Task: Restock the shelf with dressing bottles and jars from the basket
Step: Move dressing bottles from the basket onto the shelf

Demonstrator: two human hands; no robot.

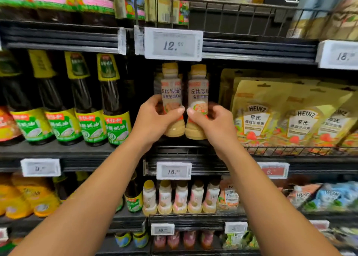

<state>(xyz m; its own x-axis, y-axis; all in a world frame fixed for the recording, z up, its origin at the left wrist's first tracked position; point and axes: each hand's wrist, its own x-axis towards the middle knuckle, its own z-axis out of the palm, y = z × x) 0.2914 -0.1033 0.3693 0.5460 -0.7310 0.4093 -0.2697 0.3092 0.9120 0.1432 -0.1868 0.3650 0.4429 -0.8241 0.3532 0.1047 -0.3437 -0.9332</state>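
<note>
My left hand (155, 118) grips the left dressing bottle (171, 93), my right hand (213, 124) grips the right dressing bottle (198, 93), both nearly on the shelf (87, 150); I cannot see the basket.

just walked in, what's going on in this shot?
A person is stocking a store shelf. The left hand holds one dressing bottle and the right hand a second bottle, upright and side by side, between dark sauce bottles and Heinz pouches. Whether their bases rest on the shelf is unclear. No basket in view.
</note>
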